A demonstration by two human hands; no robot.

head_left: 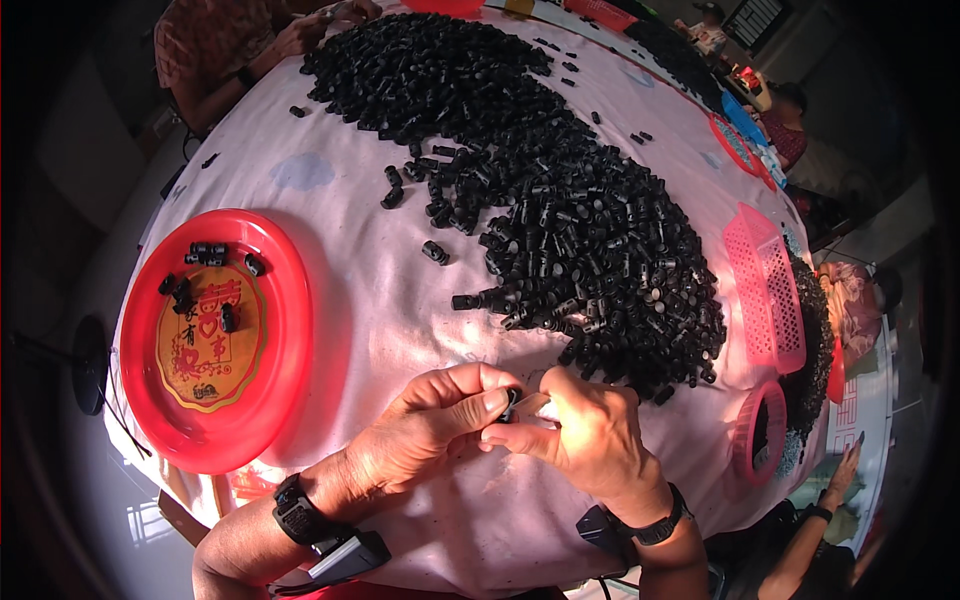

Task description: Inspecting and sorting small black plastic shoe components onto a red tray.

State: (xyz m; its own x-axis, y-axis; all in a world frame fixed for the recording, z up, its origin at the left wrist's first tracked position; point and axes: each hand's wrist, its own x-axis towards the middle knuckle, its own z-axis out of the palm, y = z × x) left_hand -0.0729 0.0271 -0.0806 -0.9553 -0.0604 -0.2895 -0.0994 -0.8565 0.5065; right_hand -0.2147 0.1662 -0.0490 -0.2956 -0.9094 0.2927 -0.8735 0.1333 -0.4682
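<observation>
Over the near edge of the cloth-covered table, my left hand [435,420] pinches a small black cylindrical plastic part [510,402] between thumb and fingertips. Close against it, my right hand [595,430] is closed on a small pale, partly see-through piece [545,410]; its kind is hidden by the fingers. The two hands nearly touch. Just beyond them spreads a large heap of similar black parts [600,250]. A round red plastic tray [285,300] at the left holds several of these parts on its yellow printed centre.
Pink cloth [390,290] covers the table. A pink perforated basket [765,290] and a smaller pink round basket [745,440] stand at the right, beside more dark pieces [805,350]. One person's arms [240,60] rest at the far left; another person's hand [845,470] reaches in at the lower right.
</observation>
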